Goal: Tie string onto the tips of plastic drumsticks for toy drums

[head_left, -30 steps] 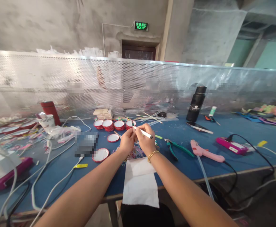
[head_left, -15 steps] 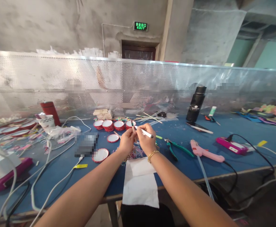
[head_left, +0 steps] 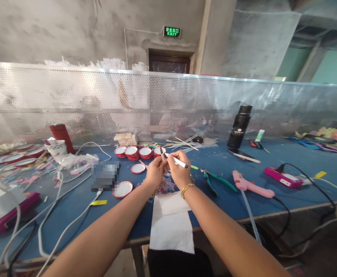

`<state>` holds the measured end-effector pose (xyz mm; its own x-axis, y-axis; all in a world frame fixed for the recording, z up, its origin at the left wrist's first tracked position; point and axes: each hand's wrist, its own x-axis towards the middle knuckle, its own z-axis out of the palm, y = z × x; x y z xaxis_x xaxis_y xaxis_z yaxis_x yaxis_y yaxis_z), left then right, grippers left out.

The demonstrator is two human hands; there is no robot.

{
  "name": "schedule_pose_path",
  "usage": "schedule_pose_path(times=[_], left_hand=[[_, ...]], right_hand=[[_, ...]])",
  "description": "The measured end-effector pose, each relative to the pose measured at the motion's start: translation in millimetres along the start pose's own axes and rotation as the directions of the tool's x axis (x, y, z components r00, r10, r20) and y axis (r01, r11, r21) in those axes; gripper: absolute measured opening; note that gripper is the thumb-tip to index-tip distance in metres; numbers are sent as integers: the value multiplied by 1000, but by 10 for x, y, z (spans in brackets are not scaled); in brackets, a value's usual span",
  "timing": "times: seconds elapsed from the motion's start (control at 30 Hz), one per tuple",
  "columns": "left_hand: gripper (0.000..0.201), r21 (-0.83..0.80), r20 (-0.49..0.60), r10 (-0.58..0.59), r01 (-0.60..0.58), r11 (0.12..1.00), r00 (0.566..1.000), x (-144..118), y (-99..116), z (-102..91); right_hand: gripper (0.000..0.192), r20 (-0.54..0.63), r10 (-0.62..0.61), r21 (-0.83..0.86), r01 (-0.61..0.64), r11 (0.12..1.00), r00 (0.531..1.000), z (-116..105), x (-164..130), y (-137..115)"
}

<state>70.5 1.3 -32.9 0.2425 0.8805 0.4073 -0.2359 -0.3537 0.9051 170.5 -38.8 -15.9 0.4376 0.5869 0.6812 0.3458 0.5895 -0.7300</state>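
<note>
My right hand (head_left: 180, 171) is closed around a white marker pen (head_left: 179, 162) with a black end, its other end pointing toward my left hand. My left hand (head_left: 155, 173) pinches a small flat stick (head_left: 162, 156) upright; the upper end of the stick looks dark. Both hands meet over the table, fingertips almost touching. Beneath them lies a tangle of coloured strings (head_left: 165, 186). Just behind the hands are stacks of red-rimmed white lids (head_left: 131, 152), and two more lids (head_left: 122, 189) lie to the left. A white cloth (head_left: 172, 223) hangs over the table edge between my forearms.
Green-handled pliers (head_left: 218, 181) and a pink glue gun (head_left: 253, 186) lie at right, near a purple power strip (head_left: 284, 177). A black bottle (head_left: 239, 129) stands behind. On the left are a phone (head_left: 106, 176), trailing white cables, a cup (head_left: 57, 150) and a red flask (head_left: 62, 137).
</note>
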Motion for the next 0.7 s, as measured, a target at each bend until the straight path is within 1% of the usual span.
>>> schedule_pose_path(times=[0.13,0.3,0.43,0.53,0.7], left_hand=[[44,-8,3,13,-13,1000,1000,-3,7,2],[42,-20,17,21,-20,1000,1000,-14,32,21],[42,-27,13,6,-5,1000,1000,-14,35,16],[41,-17,1,-9,9,1000,1000,-10,32,6],[43,-28,9,-10,10,1000,1000,-10,40,13]], right_hand=[[18,30,-9,35,8,999,999,10,-9,5],[16,67,-6,37,4,999,998,16,-20,9],[17,20,-10,-2,10,1000,1000,9,-6,31],[17,-6,6,14,-6,1000,1000,7,-2,35],[16,53,-13,38,11,999,999,11,-17,14]])
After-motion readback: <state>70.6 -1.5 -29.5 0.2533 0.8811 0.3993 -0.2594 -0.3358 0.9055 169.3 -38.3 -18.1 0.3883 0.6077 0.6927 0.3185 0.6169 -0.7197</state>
